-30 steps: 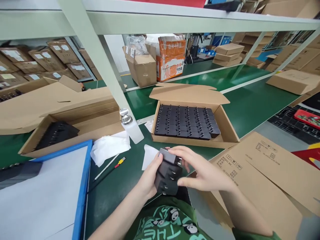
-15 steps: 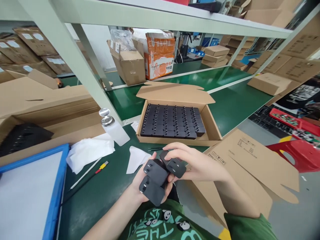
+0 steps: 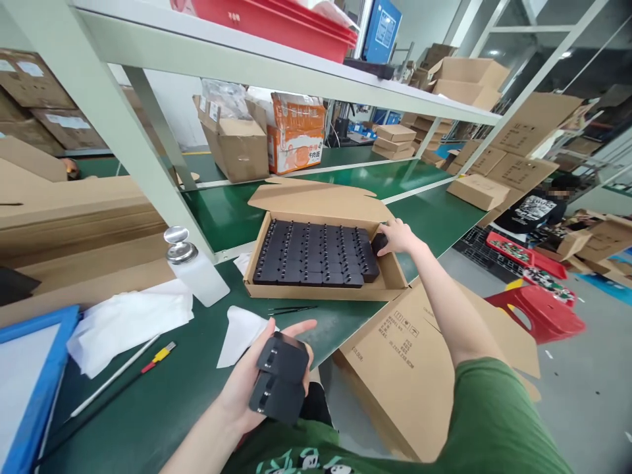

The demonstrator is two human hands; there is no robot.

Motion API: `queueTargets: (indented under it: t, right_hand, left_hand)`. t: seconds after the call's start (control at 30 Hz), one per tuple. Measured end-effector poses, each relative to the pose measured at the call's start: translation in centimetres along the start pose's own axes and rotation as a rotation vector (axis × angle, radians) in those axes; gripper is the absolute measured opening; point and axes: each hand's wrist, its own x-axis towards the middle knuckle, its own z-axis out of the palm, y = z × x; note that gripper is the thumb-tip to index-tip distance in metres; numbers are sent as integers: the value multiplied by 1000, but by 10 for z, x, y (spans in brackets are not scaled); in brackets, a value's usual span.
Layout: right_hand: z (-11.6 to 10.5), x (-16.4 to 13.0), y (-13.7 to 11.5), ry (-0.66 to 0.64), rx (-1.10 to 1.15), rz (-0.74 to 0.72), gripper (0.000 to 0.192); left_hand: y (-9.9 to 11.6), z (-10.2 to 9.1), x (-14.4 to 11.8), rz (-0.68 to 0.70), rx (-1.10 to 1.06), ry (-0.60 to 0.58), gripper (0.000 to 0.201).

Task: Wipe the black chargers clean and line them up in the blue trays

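My left hand [image 3: 247, 378] holds two black plug adapters [image 3: 278, 377] stacked in its palm, near the green table's front edge. My right hand [image 3: 397, 238] reaches out to the open cardboard box [image 3: 323, 291], gripping one black adapter [image 3: 379, 243] at the right end of the box. Rows of the same black adapters [image 3: 316, 253] fill most of that box. The box's lid flap [image 3: 316, 197] stands open behind it.
A clear dispenser bottle [image 3: 193, 268] with a metal top stands left of the box, beside white cloths [image 3: 128, 321], a pen [image 3: 113, 376] and tweezers [image 3: 291, 309]. Flat cardboard sheets [image 3: 419, 342] lean at the table's right. A shelf post [image 3: 143, 158] rises behind. Another person [image 3: 536, 209] sits far right.
My right hand took one adapter off the stack in my left hand and carried it forward to the right end of the box. The view turned right.
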Motion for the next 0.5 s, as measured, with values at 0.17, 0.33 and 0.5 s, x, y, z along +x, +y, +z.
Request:
queueTargets:
  t: [0.17,0.33,0.5]
  right_hand:
    - [-1,9,-29,101,-3,10,44]
    - [-15,-43,-72,80,199,-401,72]
    - [-19,-111,-140,-389,736,-1351,83]
  left_hand:
    - [2,9,0,14,-3,81,64]
    - [7,8,11,-38,-32,84,69]
    - [-1,10,26,-101,80,154,55]
